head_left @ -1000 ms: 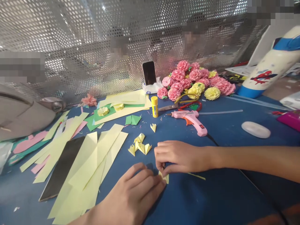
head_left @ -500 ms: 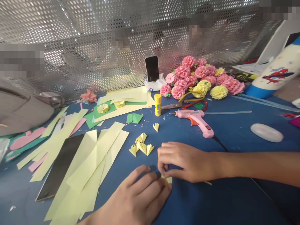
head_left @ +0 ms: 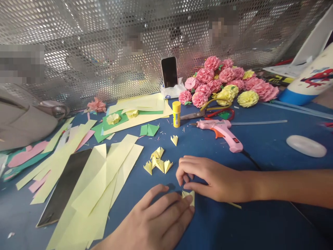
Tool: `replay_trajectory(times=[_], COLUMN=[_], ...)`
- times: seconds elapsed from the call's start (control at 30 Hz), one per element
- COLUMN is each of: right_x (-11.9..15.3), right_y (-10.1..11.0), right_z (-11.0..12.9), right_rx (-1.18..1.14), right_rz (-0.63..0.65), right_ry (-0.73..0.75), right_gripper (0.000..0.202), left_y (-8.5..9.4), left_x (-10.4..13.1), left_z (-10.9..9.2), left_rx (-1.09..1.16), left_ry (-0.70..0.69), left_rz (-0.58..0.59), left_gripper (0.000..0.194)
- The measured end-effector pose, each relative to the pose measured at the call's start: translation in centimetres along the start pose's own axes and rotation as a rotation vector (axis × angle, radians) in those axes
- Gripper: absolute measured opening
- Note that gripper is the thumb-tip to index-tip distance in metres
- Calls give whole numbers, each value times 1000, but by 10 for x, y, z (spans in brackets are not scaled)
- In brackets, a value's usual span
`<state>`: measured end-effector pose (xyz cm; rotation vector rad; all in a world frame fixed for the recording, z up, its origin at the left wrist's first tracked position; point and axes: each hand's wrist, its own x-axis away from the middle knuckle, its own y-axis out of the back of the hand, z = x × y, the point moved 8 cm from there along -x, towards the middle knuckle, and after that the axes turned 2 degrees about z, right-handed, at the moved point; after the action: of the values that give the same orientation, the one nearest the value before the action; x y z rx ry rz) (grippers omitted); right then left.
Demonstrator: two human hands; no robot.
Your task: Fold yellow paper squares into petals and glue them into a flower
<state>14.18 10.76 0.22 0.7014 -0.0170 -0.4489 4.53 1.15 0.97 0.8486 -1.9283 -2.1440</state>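
My left hand (head_left: 163, 217) lies palm down on the blue table, its fingers stretched out and pressing on a small folded piece of pale yellow paper (head_left: 191, 199). Just beyond that paper, my right hand (head_left: 205, 177) rests with its fingers bent and a gap between thumb and forefinger. The thumb is close to the paper's upper edge; whether it touches is unclear. Part of the paper is hidden under the left fingertips. Several folded yellow paper pieces (head_left: 157, 163) form a small cluster ahead of my hands, and a single folded piece (head_left: 174, 140) sits farther back.
Yellow paper strips (head_left: 104, 184) and a dark flat slab (head_left: 65, 187) spread across the left. A glue stick (head_left: 176, 114), scissors (head_left: 194, 115) and pink glue gun (head_left: 221, 132) lie ahead. Paper flowers (head_left: 226, 76) and a propped phone (head_left: 169, 73) stand behind, before a perforated metal screen (head_left: 99, 55).
My right hand has lifted its fingertips off the paper and opened them slightly. More of the paper shows now. The left hand stays on it, and the view has shifted a little.
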Motion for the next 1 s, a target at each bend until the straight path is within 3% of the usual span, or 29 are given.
replay_trajectory(times=[0.23, 0.47, 0.67, 0.77, 0.83, 1.0], right_x=[-1, -1, 1, 3, 3, 0], right_y=[4, 6, 2, 0, 0, 1], right_z=[5, 8, 5, 2, 3, 0], right_rx=[-60, -92, 58, 132, 133, 34], right_rz=[3, -7, -27, -37, -37, 10], right_ry=[0, 33, 51, 41, 38, 18], right_gripper=[12, 16, 8, 21, 27, 24], left_y=[11, 13, 17, 21, 18, 18], left_x=[-8, -14, -20, -16, -14, -11], left_z=[4, 14, 16, 20, 18, 17], left_rx=[49, 45, 16, 7, 4, -27], left_ry=[-15, 155, 184, 227, 191, 151], left_rz=[-32, -59, -125, -161, -87, -56], left_gripper=[31, 32, 33, 30, 32, 36])
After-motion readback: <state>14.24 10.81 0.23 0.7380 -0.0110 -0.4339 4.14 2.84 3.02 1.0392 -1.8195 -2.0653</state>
